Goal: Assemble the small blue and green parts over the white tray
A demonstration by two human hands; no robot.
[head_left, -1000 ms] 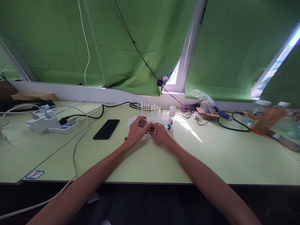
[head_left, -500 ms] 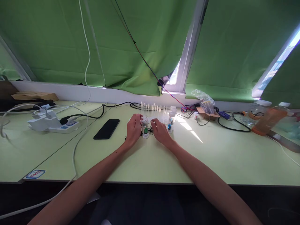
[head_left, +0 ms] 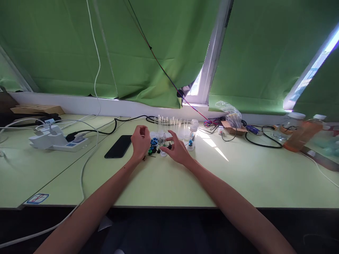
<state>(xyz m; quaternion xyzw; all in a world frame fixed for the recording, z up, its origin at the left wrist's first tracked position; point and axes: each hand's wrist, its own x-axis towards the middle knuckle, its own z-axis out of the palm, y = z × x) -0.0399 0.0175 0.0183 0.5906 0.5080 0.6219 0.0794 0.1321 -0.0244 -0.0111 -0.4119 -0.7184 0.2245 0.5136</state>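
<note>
My left hand [head_left: 141, 141] is raised just left of the small parts, its fingers curled together; whatever they hold, if anything, is hidden. My right hand [head_left: 178, 150] has thumb and forefinger spread apart beside a small clear vial [head_left: 163, 153] with a white base and a green piece inside. Between the hands lie blue ring-shaped parts [head_left: 154, 141], a green ball-like piece [head_left: 150, 152] and small black pieces [head_left: 158, 151]. Right of my right hand stands another clear vial [head_left: 191, 138] with a blue piece in it. Behind them several clear tubes [head_left: 173, 123] stand upright.
A black phone [head_left: 118, 146] lies left of my left hand. Farther left is a white power strip [head_left: 59, 141] with plugs. At the right are a small cardboard box [head_left: 233, 128], tangled cables, and an orange-tinted bottle [head_left: 303, 135]. A white cable [head_left: 84, 169] crosses the table's left side.
My left hand has drawn away to the left from the vial, uncovering blue and green parts. The fingers of my right hand have spread, and the hand has shifted slightly toward me.
</note>
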